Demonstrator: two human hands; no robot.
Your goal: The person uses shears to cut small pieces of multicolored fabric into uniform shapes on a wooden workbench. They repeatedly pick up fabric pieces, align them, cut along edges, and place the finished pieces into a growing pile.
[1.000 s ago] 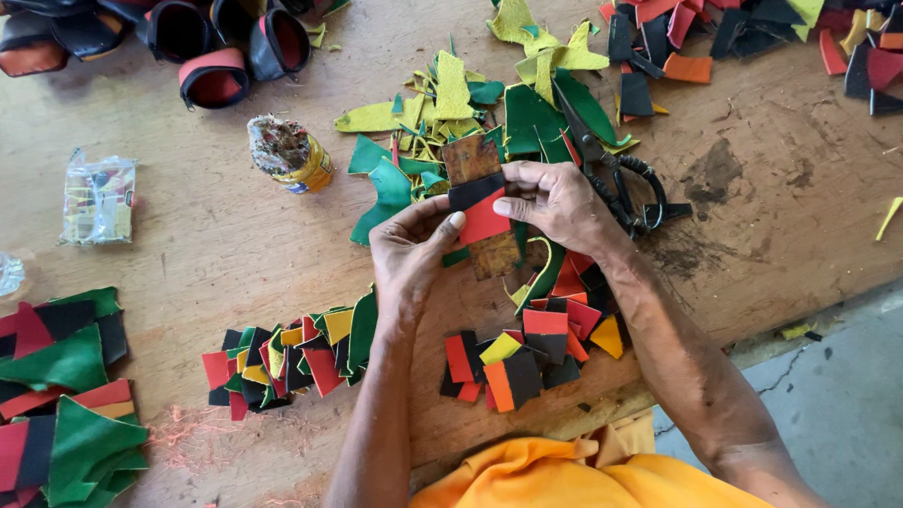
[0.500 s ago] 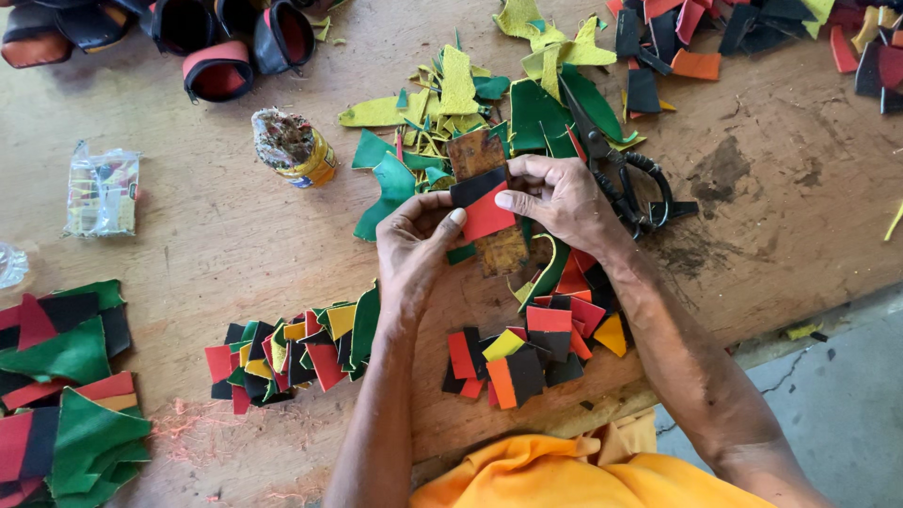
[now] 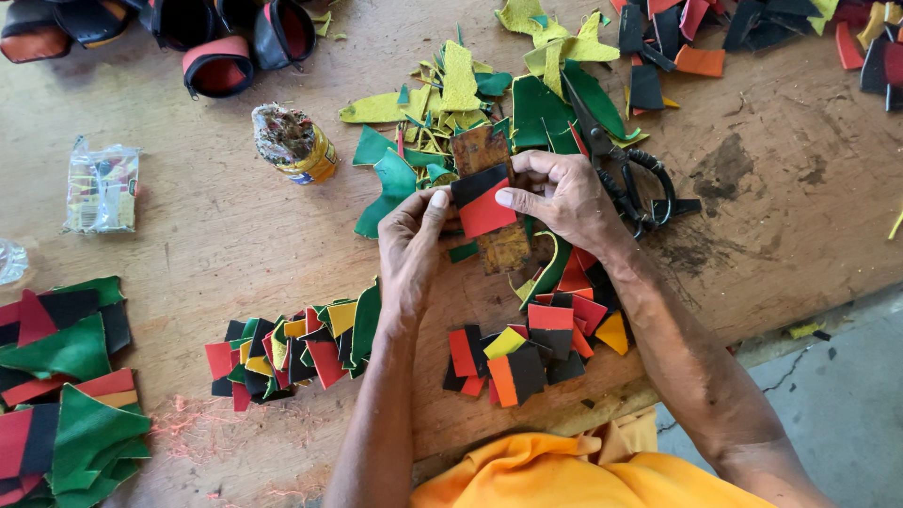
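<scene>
Your left hand point(image 3: 414, 246) and right hand point(image 3: 564, 193) meet at the centre of the view, both arms reaching in from the near edge. The left forearm runs almost straight up, wrist bent slightly, thumb stretched toward the right. The right forearm comes in at a slant from the near right, fingers curled inward, thumb pointing left. Each grip is a fingertip pinch, the two thumbs nearly facing.

Craft workshop: worn workbench point(image 3: 235, 245), scissors point(image 3: 625, 179), leather offcuts point(image 3: 282, 353).
</scene>
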